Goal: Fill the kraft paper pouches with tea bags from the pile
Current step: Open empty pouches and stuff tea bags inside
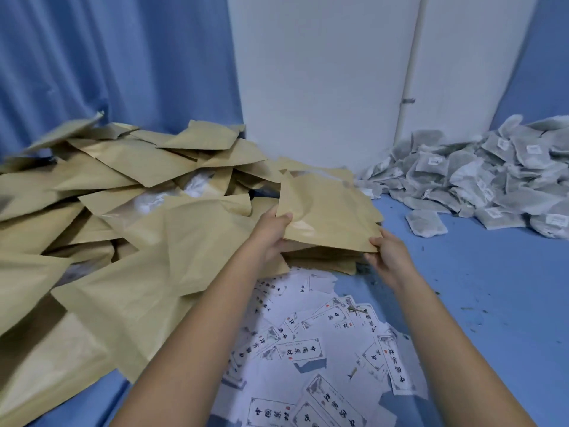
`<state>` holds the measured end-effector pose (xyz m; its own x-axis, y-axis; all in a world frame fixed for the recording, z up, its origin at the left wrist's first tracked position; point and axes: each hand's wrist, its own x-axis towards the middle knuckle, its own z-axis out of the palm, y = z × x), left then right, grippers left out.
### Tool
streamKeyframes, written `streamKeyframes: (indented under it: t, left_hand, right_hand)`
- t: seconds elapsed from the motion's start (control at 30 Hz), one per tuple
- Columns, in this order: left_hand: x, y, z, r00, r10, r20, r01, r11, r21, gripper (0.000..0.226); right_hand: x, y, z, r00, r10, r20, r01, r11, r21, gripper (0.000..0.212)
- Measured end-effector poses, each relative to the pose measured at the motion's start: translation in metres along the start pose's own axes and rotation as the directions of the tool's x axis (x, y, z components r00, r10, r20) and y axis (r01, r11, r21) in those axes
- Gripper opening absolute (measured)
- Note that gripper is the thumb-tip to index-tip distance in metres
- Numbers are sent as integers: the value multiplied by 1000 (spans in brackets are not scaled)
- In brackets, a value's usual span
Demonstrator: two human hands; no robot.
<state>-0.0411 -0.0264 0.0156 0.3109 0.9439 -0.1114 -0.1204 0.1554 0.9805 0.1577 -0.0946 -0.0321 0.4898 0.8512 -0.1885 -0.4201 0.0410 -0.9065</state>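
A kraft paper pouch [326, 211] is held up at the centre, over a small stack of flat pouches [323, 261]. My left hand [271, 232] grips its left edge, thumb on top. Its near right corner is pinched by my right hand [386, 258]. A big heap of kraft pouches [129, 211] covers the left side. The pile of grey-white tea bags [480, 177] lies at the right, against the wall, apart from both hands.
White printed labels [311, 349] lie scattered on the blue surface [492, 288] under my forearms. Tea crumbs speckle the blue surface on the right. A blue curtain [107, 63] hangs behind the pouch heap, and a white wall [323, 78] with a thin pipe stands behind.
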Motion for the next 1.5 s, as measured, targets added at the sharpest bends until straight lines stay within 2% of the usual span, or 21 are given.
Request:
streamKeyframes:
  t: [0.13, 0.33, 0.4, 0.47, 0.53, 0.57, 0.6, 0.67, 0.73, 0.83, 0.97, 1.03, 1.07, 1.1, 1.17, 1.2, 1.27, 1.33, 1.4, 1.43, 1.5]
  left_hand:
    - [3, 19, -41, 995, 50, -86, -48, 998, 33, 36]
    - [5, 60, -131, 977, 40, -211, -56, 996, -68, 36]
    - [10, 90, -159, 964, 66, -257, -115, 977, -180, 36]
    - [19, 133, -186, 950, 168, -263, -274, 850, -450, 40]
    - [26, 174, -209, 955, 193, -224, -294, 701, -650, 65]
    - [27, 187, -218, 963, 163, -214, -263, 742, -617, 78]
    - [28, 190, -223, 964, 120, -236, -223, 847, -482, 83]
    - [32, 175, -222, 960, 63, -272, -107, 983, -152, 73]
    - [37, 146, -208, 982, 20, -190, -22, 1000, -8, 60]
    - [41, 111, -170, 999, 20, -50, -13, 991, 135, 28]
    - [52, 78, -117, 995, 95, -35, -74, 919, 388, 21]
    - [58, 62, -92, 991, 133, -5, -108, 830, 547, 28]
    - [59, 53, -80, 986, 169, 17, -140, 754, 642, 33]
    - [58, 43, -67, 977, 205, 55, -180, 661, 728, 38]
    - [56, 21, -42, 951, 251, 183, -281, 448, 849, 40]
    - [54, 9, -28, 935, 250, 252, -330, 347, 878, 41]
    - [51, -15, -1, 910, 212, 355, -392, 170, 904, 41]
    - [47, -34, 25, 893, 151, 424, -428, -6, 904, 38]
    - [40, -50, 45, 891, 104, 442, -429, -124, 895, 36]
    - [37, -56, 52, 893, 99, 438, -422, -154, 894, 37]
    - [31, -64, 62, 882, 169, 441, -400, -228, 888, 31]
  right_hand:
    - [0, 2, 48, 998, -45, 52, 43, 998, 43, 48]
    - [-2, 4, 154, 973, -50, 226, 41, 998, 46, 48]
    - [3, -1, 205, 960, -37, 276, -4, 989, 148, 47]
    - [7, -17, 258, 914, -71, 399, -81, 933, 352, 41]
    - [13, -35, 303, 833, -41, 552, -287, 820, 495, 51]
    - [16, -40, 319, 796, -1, 606, -370, 791, 487, 59]
    - [18, -40, 330, 767, 35, 641, -392, 816, 425, 60]
    - [20, -25, 339, 745, 66, 664, -295, 925, 238, 40]
    - [18, -1, 332, 723, 83, 686, -205, 974, 98, 28]
    - [16, 27, 307, 767, 71, 638, -64, 997, -35, 29]
    - [18, 34, 259, 848, -78, 524, 218, 953, -211, 27]
    - [25, 27, 223, 841, -178, 510, 436, 782, -446, 31]
    - [29, 23, 200, 830, -207, 518, 527, 595, -607, 33]
    - [36, 20, 175, 832, -202, 517, 554, 318, -769, 40]
    - [50, 18, 123, 894, -99, 437, 412, -205, -888, 66]
    - [54, 18, 98, 929, -48, 368, 330, -347, -878, 74]
    - [52, 19, 59, 943, -67, 325, 268, -419, -867, 64]
    - [43, 16, 32, 883, -203, 423, 296, -459, -838, 40]
    - [36, 12, 13, 815, -285, 505, 334, -481, -811, 31]
    - [33, 10, 7, 809, -300, 506, 367, -414, -833, 30]
    - [23, 5, -4, 840, -368, 399, 395, -90, -914, 30]
